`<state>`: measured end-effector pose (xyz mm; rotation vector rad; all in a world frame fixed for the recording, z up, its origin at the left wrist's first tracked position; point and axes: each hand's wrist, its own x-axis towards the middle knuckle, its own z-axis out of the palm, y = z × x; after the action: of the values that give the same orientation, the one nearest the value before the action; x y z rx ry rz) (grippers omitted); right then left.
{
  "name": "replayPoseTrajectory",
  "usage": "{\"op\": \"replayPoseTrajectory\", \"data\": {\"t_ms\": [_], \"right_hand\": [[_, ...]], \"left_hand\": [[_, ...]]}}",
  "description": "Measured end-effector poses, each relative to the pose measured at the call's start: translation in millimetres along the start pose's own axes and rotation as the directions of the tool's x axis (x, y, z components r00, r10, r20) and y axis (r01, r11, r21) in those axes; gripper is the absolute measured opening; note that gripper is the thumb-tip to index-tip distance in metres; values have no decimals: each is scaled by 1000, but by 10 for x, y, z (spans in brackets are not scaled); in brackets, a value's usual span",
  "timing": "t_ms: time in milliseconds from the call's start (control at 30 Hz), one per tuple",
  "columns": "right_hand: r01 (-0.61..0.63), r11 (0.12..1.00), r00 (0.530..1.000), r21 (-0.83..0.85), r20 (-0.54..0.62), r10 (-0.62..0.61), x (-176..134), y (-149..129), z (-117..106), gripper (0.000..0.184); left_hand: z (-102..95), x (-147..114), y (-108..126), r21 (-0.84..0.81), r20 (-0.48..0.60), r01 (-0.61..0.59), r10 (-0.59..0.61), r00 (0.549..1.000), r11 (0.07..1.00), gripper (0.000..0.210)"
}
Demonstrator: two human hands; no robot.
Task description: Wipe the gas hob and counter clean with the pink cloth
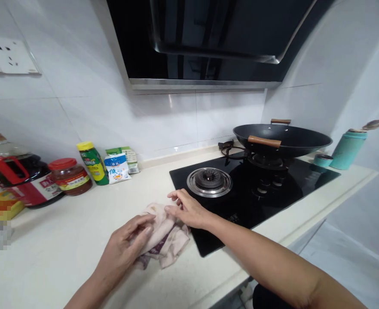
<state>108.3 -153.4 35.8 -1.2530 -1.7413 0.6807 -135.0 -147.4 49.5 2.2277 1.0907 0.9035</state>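
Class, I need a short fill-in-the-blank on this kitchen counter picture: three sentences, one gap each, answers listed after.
1. Both the left hand and the right hand rest on a crumpled ____ on the counter.
2. The black wok sits on the ____ burner of the stove.
3. The jar beside the green bottle has a ____ lid.

Missing words: cloth; right; red

Single head-worn view, looking forward and down, close over the countertop (63,240), stove (257,193) to the right
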Motion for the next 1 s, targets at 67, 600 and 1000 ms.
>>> {"op": "replayPoseTrajectory", "data": {"t_ms": [67, 600, 1000], "right_hand": [[24, 997, 991, -78, 132, -14, -12, 21, 39, 51], [98, 972, 990, 214, 83, -118, -31, -100, -55, 32], [-35, 999, 992, -23, 124, 38, -51, -85, -43, 31]], "left_hand": [[-24, 7, 14, -16, -35, 45, -46, 998, 999, 43], [12, 51, -224, 298, 34, 111, -126, 991, 948, 75], [-93, 73, 17, -17, 169, 61, -57, 984, 998, 39]]}}
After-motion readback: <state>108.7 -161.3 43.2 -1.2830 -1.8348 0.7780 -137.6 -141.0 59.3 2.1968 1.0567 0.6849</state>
